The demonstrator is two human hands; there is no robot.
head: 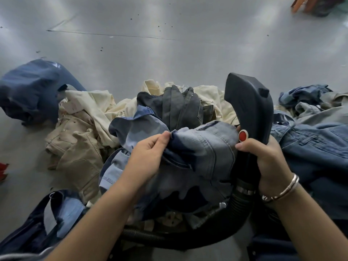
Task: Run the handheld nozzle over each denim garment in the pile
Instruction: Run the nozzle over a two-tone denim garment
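Left hand (148, 155) pinches crumpled faded denim (203, 147); right hand (267, 159) grips smooth black nozzle (248, 102).

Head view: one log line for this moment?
left hand: pinches jeans | right hand: grips nozzle | nozzle: raised beside jeans | pile: behind
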